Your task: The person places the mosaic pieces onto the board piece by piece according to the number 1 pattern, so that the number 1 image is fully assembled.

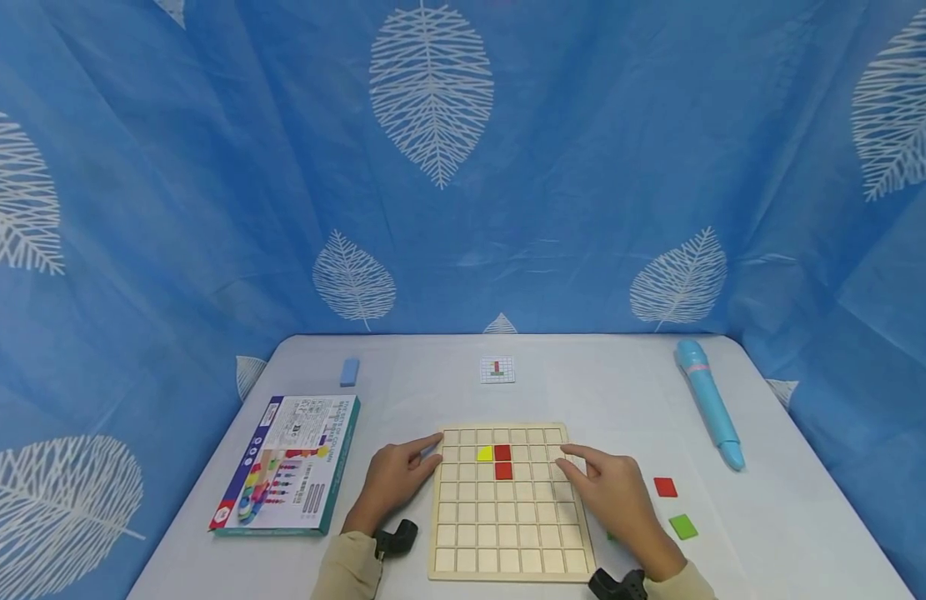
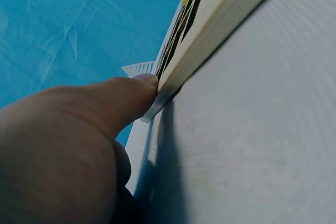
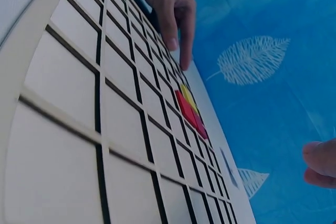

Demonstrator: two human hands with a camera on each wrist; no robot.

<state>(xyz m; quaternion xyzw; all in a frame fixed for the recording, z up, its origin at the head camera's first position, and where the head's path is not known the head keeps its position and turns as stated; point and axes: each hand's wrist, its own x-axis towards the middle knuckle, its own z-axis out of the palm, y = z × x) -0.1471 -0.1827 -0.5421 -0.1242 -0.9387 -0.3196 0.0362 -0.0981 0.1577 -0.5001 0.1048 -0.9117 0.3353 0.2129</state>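
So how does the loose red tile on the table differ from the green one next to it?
The red tile is red and lies farther from the person; the green tile is lime green and lies nearer, a bit more to the right. The red tile sits closer to the wooden grid board; the green tile looks slightly larger, perhaps only because it is nearer the camera. Both are flat squares lying loose on the table, right of the right hand, which touches neither.

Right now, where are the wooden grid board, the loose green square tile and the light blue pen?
wooden grid board point(image 1: 508, 533), head view, bare lower cells
loose green square tile point(image 1: 683, 526), head view, tile centre
light blue pen point(image 1: 708, 402), head view, mid-barrel
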